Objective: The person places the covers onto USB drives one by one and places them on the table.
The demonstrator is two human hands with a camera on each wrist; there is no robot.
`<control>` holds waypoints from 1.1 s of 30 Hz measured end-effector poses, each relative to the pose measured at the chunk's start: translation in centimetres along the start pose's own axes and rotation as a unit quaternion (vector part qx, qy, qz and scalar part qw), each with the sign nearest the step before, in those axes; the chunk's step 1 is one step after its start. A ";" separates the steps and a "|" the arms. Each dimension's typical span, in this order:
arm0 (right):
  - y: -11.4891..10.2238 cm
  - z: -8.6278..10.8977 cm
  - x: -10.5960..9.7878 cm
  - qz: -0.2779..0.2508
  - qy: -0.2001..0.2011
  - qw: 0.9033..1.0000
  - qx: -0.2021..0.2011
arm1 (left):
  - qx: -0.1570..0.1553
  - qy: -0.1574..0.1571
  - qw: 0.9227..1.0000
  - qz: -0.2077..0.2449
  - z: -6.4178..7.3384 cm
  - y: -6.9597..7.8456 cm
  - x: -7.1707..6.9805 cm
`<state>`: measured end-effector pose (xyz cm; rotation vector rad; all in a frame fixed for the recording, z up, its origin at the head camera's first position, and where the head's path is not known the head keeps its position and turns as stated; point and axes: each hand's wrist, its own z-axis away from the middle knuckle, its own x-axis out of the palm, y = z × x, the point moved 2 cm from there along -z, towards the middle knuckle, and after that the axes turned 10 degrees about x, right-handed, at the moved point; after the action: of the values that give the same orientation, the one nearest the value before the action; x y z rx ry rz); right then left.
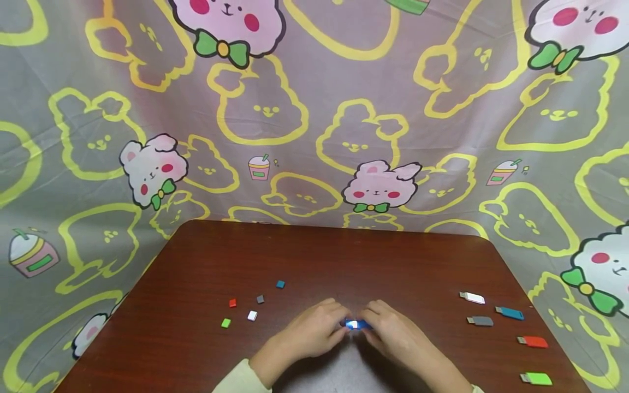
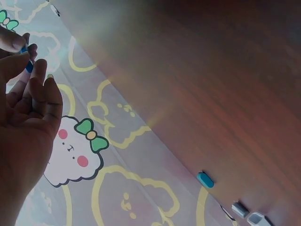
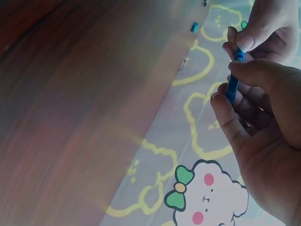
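Observation:
Near the front middle of the table, both hands meet at a dark blue USB flash drive (image 1: 362, 324), whose surface catches a bright glare. My right hand (image 1: 395, 335) pinches its body (image 3: 232, 88) between thumb and fingers. On the opposite end, the left hand (image 1: 316, 327) pinches a blue end piece (image 3: 240, 55) with thumb and fingertips, in line with the body. Fingers cover much of both parts; I cannot tell whether the end piece is fully seated. In the left wrist view, a bit of the blue drive (image 2: 29, 67) shows between the fingers.
Small caps lie left: blue (image 1: 280, 284), grey (image 1: 260, 299), red (image 1: 232, 303), white (image 1: 252, 315), green (image 1: 226, 323). Uncapped USB drives lie right: white (image 1: 474, 298), blue (image 1: 511, 313), grey (image 1: 481, 321), red (image 1: 534, 342), green (image 1: 539, 379). A patterned cloth (image 1: 304, 164) hangs around the table (image 1: 344, 256).

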<state>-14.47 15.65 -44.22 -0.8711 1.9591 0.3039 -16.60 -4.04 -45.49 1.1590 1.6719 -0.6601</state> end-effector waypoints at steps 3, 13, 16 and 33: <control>-0.1 0.0 0.0 0.003 -0.001 1.000 0.000 | 0.004 0.003 1.000 -0.001 -0.1 0.1 0.0; -0.2 0.0 0.0 -0.005 -0.005 1.000 0.007 | -0.001 0.001 1.000 0.008 -0.1 0.2 0.0; -0.2 -0.1 0.0 -0.010 -0.012 1.000 0.016 | -0.001 0.004 1.000 0.010 -0.1 0.3 -0.1; -0.4 -0.4 -0.3 -0.006 0.019 1.000 0.019 | -0.091 0.038 0.993 0.069 -0.4 0.4 -0.2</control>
<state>-14.40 15.26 -43.72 -0.8696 1.9885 0.2436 -16.40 -3.61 -45.14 1.1674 1.6607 -0.3725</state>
